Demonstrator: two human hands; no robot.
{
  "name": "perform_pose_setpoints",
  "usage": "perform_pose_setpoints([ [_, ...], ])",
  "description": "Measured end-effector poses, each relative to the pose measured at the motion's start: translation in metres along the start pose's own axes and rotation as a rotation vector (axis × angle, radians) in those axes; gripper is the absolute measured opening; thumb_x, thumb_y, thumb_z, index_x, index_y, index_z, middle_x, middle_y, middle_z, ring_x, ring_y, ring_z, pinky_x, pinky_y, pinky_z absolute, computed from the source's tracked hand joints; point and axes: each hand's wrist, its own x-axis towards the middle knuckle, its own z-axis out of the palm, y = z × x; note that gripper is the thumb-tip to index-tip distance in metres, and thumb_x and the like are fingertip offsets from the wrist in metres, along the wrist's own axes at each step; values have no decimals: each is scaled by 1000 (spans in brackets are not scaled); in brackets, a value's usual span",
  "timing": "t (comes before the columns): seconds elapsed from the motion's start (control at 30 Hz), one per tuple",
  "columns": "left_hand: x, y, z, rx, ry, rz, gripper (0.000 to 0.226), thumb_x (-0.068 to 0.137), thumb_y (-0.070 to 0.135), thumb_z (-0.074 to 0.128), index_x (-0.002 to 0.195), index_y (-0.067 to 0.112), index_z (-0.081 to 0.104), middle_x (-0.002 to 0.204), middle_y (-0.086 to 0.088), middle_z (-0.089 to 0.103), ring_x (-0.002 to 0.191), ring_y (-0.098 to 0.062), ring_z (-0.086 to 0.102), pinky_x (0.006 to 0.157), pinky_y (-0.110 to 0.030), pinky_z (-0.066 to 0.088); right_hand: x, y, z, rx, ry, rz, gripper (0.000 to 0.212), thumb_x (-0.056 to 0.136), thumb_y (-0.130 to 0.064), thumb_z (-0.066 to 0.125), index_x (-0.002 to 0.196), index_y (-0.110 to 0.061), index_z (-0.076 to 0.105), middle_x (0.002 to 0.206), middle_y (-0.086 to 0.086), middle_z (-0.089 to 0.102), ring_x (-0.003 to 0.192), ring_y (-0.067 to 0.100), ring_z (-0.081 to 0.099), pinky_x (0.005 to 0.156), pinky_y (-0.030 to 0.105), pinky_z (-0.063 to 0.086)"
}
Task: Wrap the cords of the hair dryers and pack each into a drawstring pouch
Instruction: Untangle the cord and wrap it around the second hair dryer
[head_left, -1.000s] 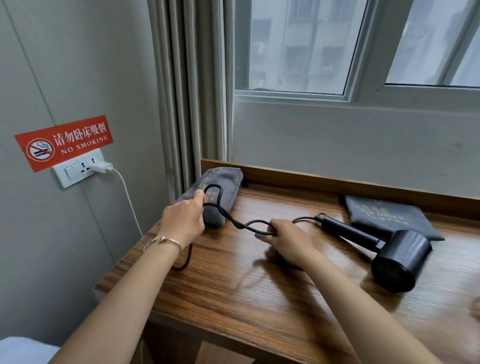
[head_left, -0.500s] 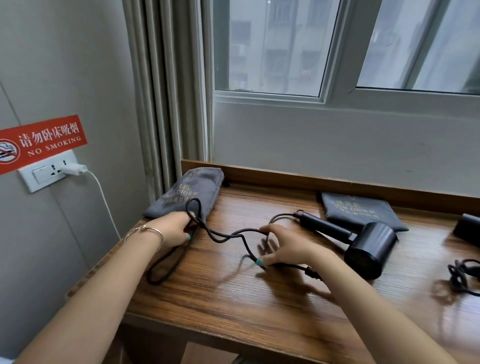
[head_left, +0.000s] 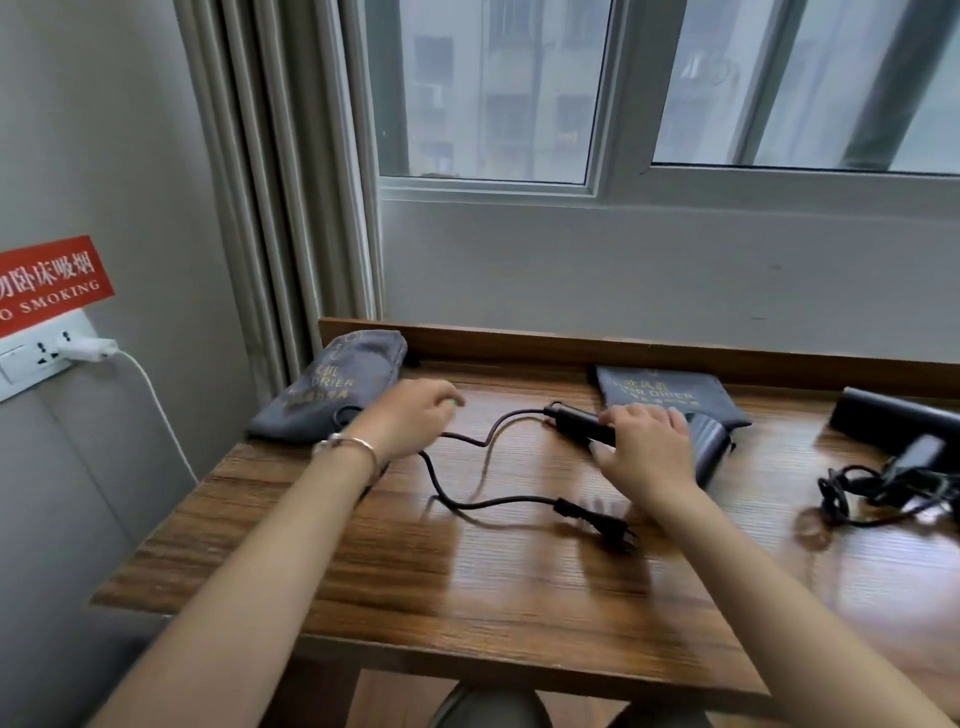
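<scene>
A black hair dryer (head_left: 709, 446) lies on the wooden table (head_left: 519, 597), its head partly on a flat grey drawstring pouch (head_left: 670, 395). My right hand (head_left: 644, 449) lies over its handle (head_left: 576, 423) with fingers curled round it. The dryer's black cord (head_left: 467, 501) snakes left from the handle and back to its plug (head_left: 605, 522), which lies loose on the table. My left hand (head_left: 410, 415) holds the cord's far bend beside a filled grey pouch (head_left: 337, 395) at the back left. A small loop of cord shows just left of that hand.
A second black hair dryer (head_left: 893, 421) with a tangled cord (head_left: 872, 488) lies at the right edge. A raised wooden lip runs along the table's back under the window. A white charger (head_left: 88, 348) is plugged into the wall socket at left, beside a curtain (head_left: 275, 182).
My right hand has let go of the cord and moved right onto the dryer's handle. The plug end now lies on the table. The view has swung right, showing the second dryer.
</scene>
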Motion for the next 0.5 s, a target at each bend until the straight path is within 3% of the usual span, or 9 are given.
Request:
perform_pose_setpoints([
  [0.07, 12, 23, 28, 74, -153, 60, 32, 98, 23, 44, 120, 22, 66, 125, 2, 64, 113, -18, 57, 98, -31, 45, -4, 12, 5, -4, -14, 177, 47, 84, -43, 58, 124, -19, 53, 131, 6, 52, 124, 27, 42, 108, 41, 28],
  [0.13, 22, 39, 55, 125, -262, 90, 33, 98, 25, 43, 127, 24, 61, 133, 3, 58, 120, -17, 53, 99, -29, 42, -9, 22, 5, 180, 31, 383, 63, 81, -36, 64, 134, -10, 41, 139, 14, 40, 129, 33, 35, 108, 43, 31],
  [0.23, 33, 46, 88, 225, -243, 126, 36, 98, 28, 43, 132, 23, 55, 140, 1, 52, 129, -21, 48, 105, -36, 41, -14, 32, 0, 584, 127, 728, 83, 76, -33, 74, 138, -2, 28, 143, 22, 31, 131, 39, 29, 105, 45, 33],
  [0.3, 38, 44, 105, 198, -203, 127, 31, 96, 27, 44, 122, 21, 61, 131, -3, 57, 123, -25, 52, 101, -38, 44, -10, 42, 2, 835, 18, 980, 91, 71, -38, 79, 134, 1, 25, 140, 27, 33, 128, 42, 35, 102, 44, 36],
  [0.4, 39, 42, 127, 182, -139, 166, 20, 92, 27, 46, 104, 21, 62, 114, -2, 61, 110, -26, 56, 91, -38, 47, -4, 54, 5, 940, -149, 991, 98, 66, -45, 81, 133, 5, 30, 131, 21, 48, 118, 37, 51, 95, 41, 45],
  [0.5, 42, 41, 137, 171, 76, 221, 18, 95, 27, 49, 106, 17, 59, 108, 0, 59, 105, -22, 54, 92, -34, 43, -8, 54, 2, 959, -87, 898, 87, 46, -45, 82, 117, -1, 56, 109, 13, 65, 96, 29, 63, 84, 41, 55],
])
